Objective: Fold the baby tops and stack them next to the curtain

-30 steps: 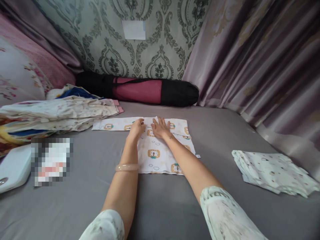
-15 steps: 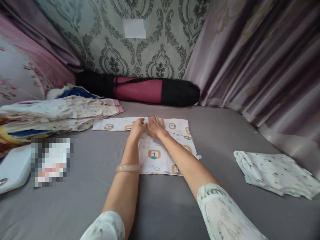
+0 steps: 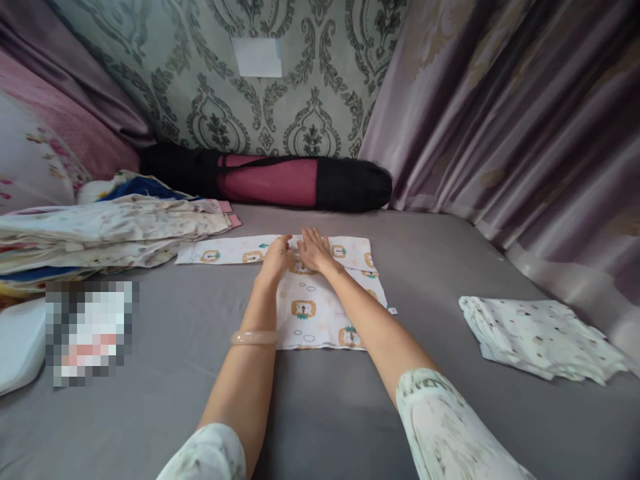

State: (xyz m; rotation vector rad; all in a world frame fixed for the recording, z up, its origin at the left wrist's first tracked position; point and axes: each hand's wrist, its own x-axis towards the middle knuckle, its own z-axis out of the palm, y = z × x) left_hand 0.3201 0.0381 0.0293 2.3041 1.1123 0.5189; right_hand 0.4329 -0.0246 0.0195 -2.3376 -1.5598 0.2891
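Observation:
A small white garment (image 3: pixel 320 310) with orange lion prints lies flat on the grey bed sheet (image 3: pixel 200 360), one sleeve stretched out to the left. My left hand (image 3: pixel 277 255) rests on its upper part with the fingers curled down on the cloth. My right hand (image 3: pixel 313 249) lies flat beside it, fingers spread, touching the left hand. A pale bangle (image 3: pixel 253 337) sits on my left forearm.
A folded white printed cloth (image 3: pixel 540 337) lies at the right. A stack of folded bedding (image 3: pixel 110 230) sits at the left. A pink and black rolled bag (image 3: pixel 280 180) lies along the wall. Purple curtains (image 3: pixel 500 120) hang at the right. A white object (image 3: pixel 20 343) is at the left edge.
My right hand slid left across the garment until it met my left hand. The view shifted slightly to the right.

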